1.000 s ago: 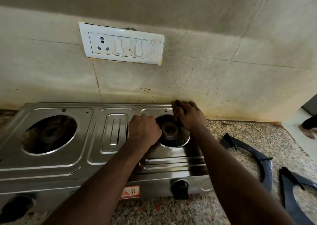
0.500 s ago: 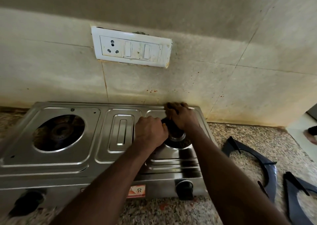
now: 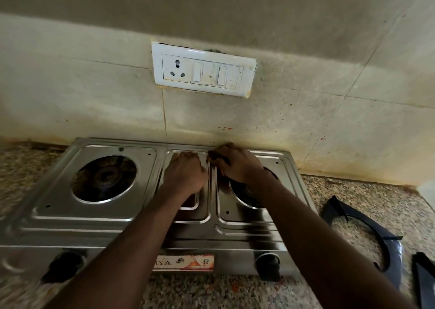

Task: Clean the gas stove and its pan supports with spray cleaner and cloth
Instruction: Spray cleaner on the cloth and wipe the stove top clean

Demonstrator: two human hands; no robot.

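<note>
Hands are just beside each other at the back of the gas stove [image 3: 94,219]: left hand [image 3: 186,173] curled on its centre panel, can't tell if it holds anything, right hand [image 3: 239,166] gripping a dark blurry piece [image 3: 215,158]. Two pan supports [image 3: 367,238] [image 3: 423,282] lie on the counter [image 3: 341,195] right of the stove, switchboard [image 3: 203,72] on the wall above it

Left hand [image 3: 186,174] and right hand [image 3: 237,165] rest on stove [image 3: 94,217] — pan supports [image 3: 389,252] lie beside
</note>
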